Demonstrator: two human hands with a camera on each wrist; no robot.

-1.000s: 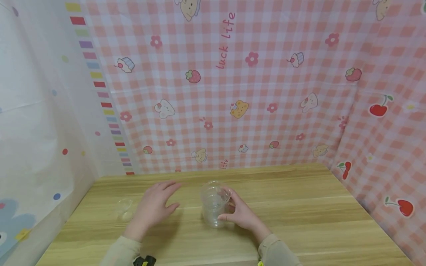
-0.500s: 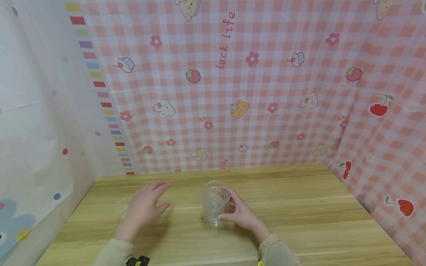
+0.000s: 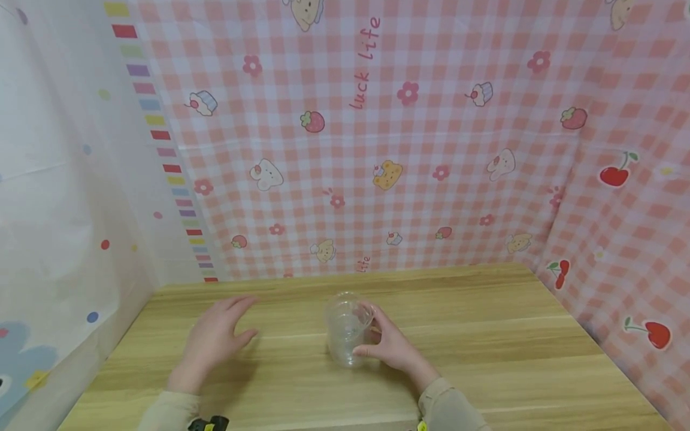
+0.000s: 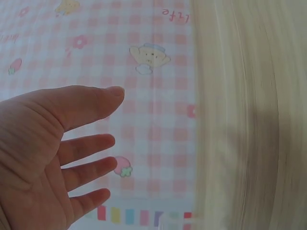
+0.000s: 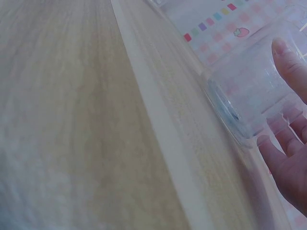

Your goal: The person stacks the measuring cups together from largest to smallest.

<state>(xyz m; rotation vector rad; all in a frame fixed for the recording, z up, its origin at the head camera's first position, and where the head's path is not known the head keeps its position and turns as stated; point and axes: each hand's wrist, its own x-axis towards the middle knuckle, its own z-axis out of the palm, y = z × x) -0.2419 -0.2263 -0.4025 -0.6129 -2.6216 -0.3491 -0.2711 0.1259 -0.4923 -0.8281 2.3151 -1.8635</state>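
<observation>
Clear plastic cup [image 3: 341,338] stands upright on the table [image 3: 485,335], the right hand [image 3: 390,344] clasping its side between thumb and fingers, probably to keep it steady. Well to the cup's left, the left hand [image 3: 212,336] holds nothing, fingers apart. Only the left wrist view shows that palm; the right wrist view gives the cup's base from low down.

Left hand [image 4: 38,155]: thumb and fingers extended, apart, against checked cloth [image 4: 158,115]; table [image 4: 228,67] at right, partly shadowed
</observation>
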